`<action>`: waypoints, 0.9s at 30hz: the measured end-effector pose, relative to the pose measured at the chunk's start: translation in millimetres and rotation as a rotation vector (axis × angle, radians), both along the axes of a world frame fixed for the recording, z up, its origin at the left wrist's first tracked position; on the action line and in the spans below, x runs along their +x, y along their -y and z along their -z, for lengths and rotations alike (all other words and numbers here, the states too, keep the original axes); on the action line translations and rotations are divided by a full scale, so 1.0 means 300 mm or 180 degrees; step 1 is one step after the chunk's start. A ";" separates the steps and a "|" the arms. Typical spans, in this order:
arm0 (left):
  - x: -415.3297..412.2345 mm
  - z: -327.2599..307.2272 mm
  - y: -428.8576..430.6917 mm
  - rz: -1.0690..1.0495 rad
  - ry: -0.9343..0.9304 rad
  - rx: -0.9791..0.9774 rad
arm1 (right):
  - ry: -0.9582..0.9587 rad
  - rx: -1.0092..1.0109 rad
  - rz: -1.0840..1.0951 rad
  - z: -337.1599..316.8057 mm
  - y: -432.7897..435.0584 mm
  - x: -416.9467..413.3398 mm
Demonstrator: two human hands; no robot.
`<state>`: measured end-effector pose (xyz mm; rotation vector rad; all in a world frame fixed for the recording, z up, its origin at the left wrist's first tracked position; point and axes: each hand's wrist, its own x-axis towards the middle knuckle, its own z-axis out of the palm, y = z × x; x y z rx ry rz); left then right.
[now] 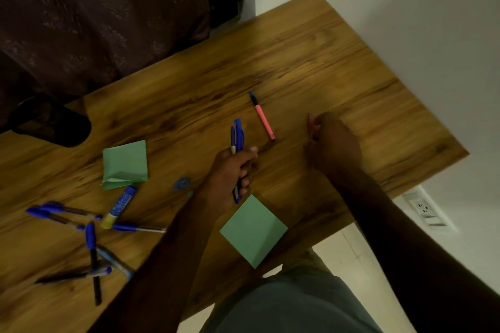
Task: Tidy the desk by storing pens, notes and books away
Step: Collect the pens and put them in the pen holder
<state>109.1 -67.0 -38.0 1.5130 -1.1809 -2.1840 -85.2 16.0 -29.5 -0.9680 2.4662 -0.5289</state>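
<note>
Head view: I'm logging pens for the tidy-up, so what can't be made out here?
- Right hand: its back hides most of a reddish item; the type and whether the grip has closed are unclear.
- Left hand: its fingers cover the middle of the blue pens, so the count is uncertain.
- Small blue object: blurred, identity unclear.
- Dark object at the desk's far left: too dim to identify.

Blue pens (pixel 65 213) and green notes (pixel 125 163) lie scattered.

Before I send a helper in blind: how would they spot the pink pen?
Start at the wooden desk. The pink pen lies alone there, beyond the left hand clutching blue pens. It alone has a pink barrel.
</note>
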 end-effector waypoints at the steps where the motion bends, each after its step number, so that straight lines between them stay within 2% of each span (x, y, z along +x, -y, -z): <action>1: 0.000 -0.003 -0.002 -0.0026 -0.0014 -0.0033 | 0.0181 -0.0140 0.0079 0.003 0.004 -0.003; 4: -0.005 -0.013 -0.008 -0.0111 -0.0117 -0.0122 | 0.0900 -0.0693 0.0180 0.000 0.017 0.006; 8: -0.021 -0.018 -0.013 -0.0187 -0.0345 -0.0258 | 0.2500 -0.1333 0.0045 -0.041 0.045 0.058; 13: -0.031 -0.044 -0.010 -0.0263 -0.0536 -0.0332 | 0.2856 -0.1323 -0.0396 -0.035 0.065 0.123; 16: -0.023 -0.043 0.002 -0.0321 -0.0570 -0.0320 | 0.2858 -0.1282 -0.0516 -0.030 0.078 0.149; 22: 0.014 -0.041 0.016 -0.0351 -0.0458 -0.0323 | 0.2495 -0.1029 -0.0716 -0.023 0.125 0.122; 27: 0.055 -0.029 0.034 -0.0555 -0.0451 -0.0193 | 0.1035 -0.0748 -0.0457 -0.001 0.200 0.044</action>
